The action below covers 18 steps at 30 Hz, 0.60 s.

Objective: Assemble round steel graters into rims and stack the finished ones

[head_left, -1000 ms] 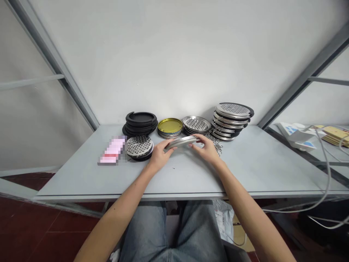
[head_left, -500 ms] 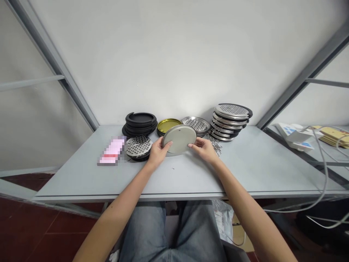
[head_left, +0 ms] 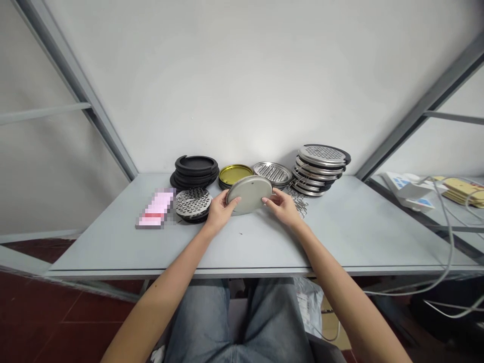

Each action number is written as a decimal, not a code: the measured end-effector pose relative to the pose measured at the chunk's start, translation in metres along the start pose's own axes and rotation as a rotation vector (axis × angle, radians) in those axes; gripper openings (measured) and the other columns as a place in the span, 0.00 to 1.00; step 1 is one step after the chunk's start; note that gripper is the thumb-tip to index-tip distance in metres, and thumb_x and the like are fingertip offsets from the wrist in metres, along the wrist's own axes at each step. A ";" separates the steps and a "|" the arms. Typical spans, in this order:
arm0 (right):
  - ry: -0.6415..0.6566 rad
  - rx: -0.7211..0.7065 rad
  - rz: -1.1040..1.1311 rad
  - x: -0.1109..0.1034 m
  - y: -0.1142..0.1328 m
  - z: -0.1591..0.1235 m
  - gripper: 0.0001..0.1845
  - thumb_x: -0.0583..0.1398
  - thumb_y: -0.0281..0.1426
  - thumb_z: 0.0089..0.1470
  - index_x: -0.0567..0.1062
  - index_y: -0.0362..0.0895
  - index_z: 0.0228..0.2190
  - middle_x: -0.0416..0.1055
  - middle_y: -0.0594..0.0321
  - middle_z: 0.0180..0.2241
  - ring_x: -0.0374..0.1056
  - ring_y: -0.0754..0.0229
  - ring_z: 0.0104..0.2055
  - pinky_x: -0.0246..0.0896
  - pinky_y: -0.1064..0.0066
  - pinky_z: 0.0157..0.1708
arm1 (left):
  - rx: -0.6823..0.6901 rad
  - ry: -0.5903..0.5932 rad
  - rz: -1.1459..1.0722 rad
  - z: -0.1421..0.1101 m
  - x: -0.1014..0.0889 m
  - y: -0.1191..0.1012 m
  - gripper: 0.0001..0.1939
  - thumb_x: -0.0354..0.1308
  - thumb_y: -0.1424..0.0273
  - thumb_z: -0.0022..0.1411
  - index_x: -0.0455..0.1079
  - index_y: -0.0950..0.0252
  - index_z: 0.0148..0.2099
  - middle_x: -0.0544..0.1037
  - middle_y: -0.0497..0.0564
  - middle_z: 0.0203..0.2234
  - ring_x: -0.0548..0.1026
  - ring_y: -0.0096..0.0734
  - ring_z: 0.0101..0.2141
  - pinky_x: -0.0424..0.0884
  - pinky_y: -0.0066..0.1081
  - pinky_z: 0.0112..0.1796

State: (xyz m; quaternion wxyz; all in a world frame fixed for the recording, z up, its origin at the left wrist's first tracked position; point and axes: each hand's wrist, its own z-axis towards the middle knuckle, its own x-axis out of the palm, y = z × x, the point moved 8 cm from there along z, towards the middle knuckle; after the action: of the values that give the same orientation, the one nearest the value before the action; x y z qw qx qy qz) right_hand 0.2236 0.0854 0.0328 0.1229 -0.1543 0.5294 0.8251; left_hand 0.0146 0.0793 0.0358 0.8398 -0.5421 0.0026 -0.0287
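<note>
Between both hands a round grey metal disc (head_left: 249,195) is held tilted above the table, its flat face with one small hole turned toward me. My left hand (head_left: 221,207) grips its left edge, thumb on the face. On the right edge, my right hand (head_left: 283,205) pinches it the same way. Behind the disc stand a stack of round tins topped by a yellow one (head_left: 236,174) and a stack of silver grater discs (head_left: 273,173). Near my left hand lies a pile of perforated metal discs (head_left: 193,202). Small metal hooks (head_left: 300,200) lie beyond my right hand.
A stack of black rings (head_left: 194,169) stands at the back left, and a tall stack of graters with black rims (head_left: 321,166) at the back right. A blurred pink item (head_left: 156,207) lies left. White cables (head_left: 451,237) hang at the right edge of the table (head_left: 370,232).
Seen almost edge-on a second ago, the disc has been tipped up so that its flat face shows. Both hands keep their hold and have barely moved.
</note>
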 end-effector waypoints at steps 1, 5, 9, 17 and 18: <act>-0.004 -0.019 -0.018 0.000 0.001 0.000 0.21 0.61 0.43 0.52 0.72 0.43 0.43 0.76 0.59 0.34 0.72 0.56 0.36 0.68 0.65 0.37 | 0.021 0.009 0.021 0.000 0.001 -0.002 0.16 0.61 0.64 0.57 0.72 0.68 0.44 0.79 0.52 0.36 0.76 0.33 0.38 0.71 0.30 0.41; -0.012 -0.038 -0.180 -0.001 -0.004 0.001 0.18 0.61 0.39 0.52 0.73 0.44 0.43 0.76 0.57 0.39 0.73 0.55 0.38 0.69 0.66 0.36 | 0.161 0.068 0.211 -0.006 0.006 -0.016 0.14 0.61 0.68 0.58 0.72 0.67 0.47 0.79 0.53 0.40 0.76 0.35 0.41 0.71 0.32 0.44; -0.082 -0.023 -0.360 -0.010 -0.012 0.002 0.22 0.59 0.30 0.49 0.72 0.43 0.48 0.76 0.56 0.40 0.73 0.55 0.37 0.69 0.64 0.38 | 0.349 0.178 0.432 -0.016 0.015 -0.030 0.15 0.61 0.73 0.58 0.73 0.64 0.49 0.78 0.54 0.44 0.75 0.36 0.45 0.70 0.35 0.48; -0.231 0.106 -0.347 -0.033 -0.023 0.002 0.15 0.52 0.30 0.55 0.76 0.44 0.40 0.78 0.57 0.33 0.73 0.54 0.37 0.66 0.61 0.42 | 0.443 0.318 0.652 -0.022 0.026 -0.025 0.20 0.59 0.82 0.55 0.74 0.62 0.49 0.76 0.53 0.47 0.73 0.36 0.48 0.68 0.40 0.52; -0.219 0.092 -0.306 -0.031 -0.021 0.003 0.15 0.52 0.32 0.56 0.76 0.43 0.40 0.78 0.56 0.35 0.73 0.54 0.38 0.67 0.62 0.41 | 0.444 0.329 0.664 -0.022 0.027 -0.024 0.19 0.60 0.82 0.55 0.74 0.61 0.49 0.76 0.53 0.47 0.73 0.36 0.48 0.69 0.40 0.52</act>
State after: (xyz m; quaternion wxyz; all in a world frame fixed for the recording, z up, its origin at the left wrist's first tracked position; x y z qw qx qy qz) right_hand 0.2596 0.0952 0.0288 0.3106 -0.1364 0.5205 0.7836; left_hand 0.0398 0.0477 0.0489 0.8882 -0.3060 0.3046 0.1572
